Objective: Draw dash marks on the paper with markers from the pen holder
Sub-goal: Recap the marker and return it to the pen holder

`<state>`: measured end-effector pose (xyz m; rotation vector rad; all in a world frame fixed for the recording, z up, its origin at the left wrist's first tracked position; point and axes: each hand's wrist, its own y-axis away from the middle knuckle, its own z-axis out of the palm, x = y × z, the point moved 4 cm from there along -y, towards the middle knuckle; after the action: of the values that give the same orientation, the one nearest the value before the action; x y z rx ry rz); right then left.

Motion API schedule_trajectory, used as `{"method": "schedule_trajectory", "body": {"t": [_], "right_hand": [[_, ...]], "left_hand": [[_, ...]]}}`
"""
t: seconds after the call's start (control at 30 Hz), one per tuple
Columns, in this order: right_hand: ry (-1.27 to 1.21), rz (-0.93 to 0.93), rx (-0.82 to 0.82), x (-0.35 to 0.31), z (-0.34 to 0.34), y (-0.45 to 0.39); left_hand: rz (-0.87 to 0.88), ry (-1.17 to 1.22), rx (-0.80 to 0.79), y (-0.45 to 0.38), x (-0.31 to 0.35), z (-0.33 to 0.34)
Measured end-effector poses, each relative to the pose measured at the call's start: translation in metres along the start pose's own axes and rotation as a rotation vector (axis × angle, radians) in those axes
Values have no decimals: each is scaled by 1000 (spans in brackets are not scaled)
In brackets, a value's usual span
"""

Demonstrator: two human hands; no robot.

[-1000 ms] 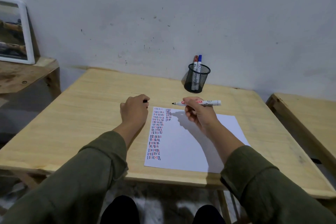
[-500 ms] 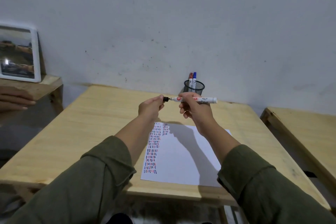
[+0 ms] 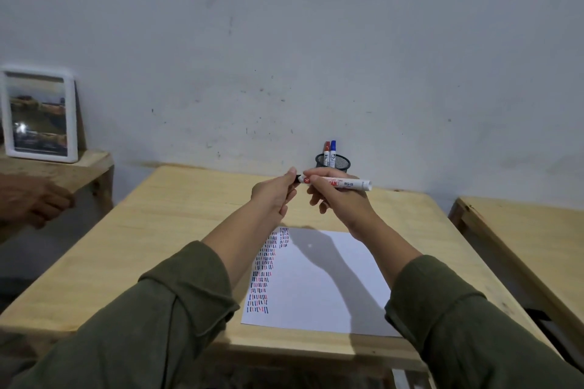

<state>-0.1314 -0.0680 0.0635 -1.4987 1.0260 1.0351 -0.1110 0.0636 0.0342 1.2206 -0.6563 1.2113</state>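
Note:
My right hand (image 3: 339,199) holds a white marker (image 3: 343,183) level above the table, its tip pointing left. My left hand (image 3: 275,196) pinches the marker's black cap (image 3: 298,179) against that tip; whether the cap is fully seated I cannot tell. Below the hands lies the white paper (image 3: 319,287) with columns of blue, red and black dash marks along its left side. A black mesh pen holder (image 3: 339,163) stands at the table's far edge with a red marker (image 3: 326,150) and a blue marker (image 3: 332,148) upright in it.
The wooden table (image 3: 177,230) stands against a pale wall. A second wooden table (image 3: 521,230) is at the right. A framed picture (image 3: 39,114) rests on a low wooden shelf at the left, where another person's hand (image 3: 34,202) shows.
Both hands rose off the table and paper and came together. The left hand brought the black cap to the marker's tip. The view tilted upward.

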Motion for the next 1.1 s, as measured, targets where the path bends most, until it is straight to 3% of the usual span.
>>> {"method": "schedule_trajectory", "body": {"t": [0.2, 0.3, 0.63, 0.7, 0.87, 1.1], "right_hand": [[-355, 90, 104, 2, 1, -6], [-439, 146, 109, 7, 1, -2], [-617, 287, -274, 10, -28, 8], [-584, 300, -277, 8, -35, 3], [-387, 238, -54, 14, -60, -26], [-243, 203, -12, 27, -79, -81]], "left_hand": [[17, 186, -38, 6, 4, 16], [38, 167, -17, 4, -4, 17], [76, 120, -130, -14, 13, 31], [113, 48, -164, -20, 21, 39], [184, -170, -302, -34, 40, 70], [306, -427, -177, -78, 51, 82]]}}
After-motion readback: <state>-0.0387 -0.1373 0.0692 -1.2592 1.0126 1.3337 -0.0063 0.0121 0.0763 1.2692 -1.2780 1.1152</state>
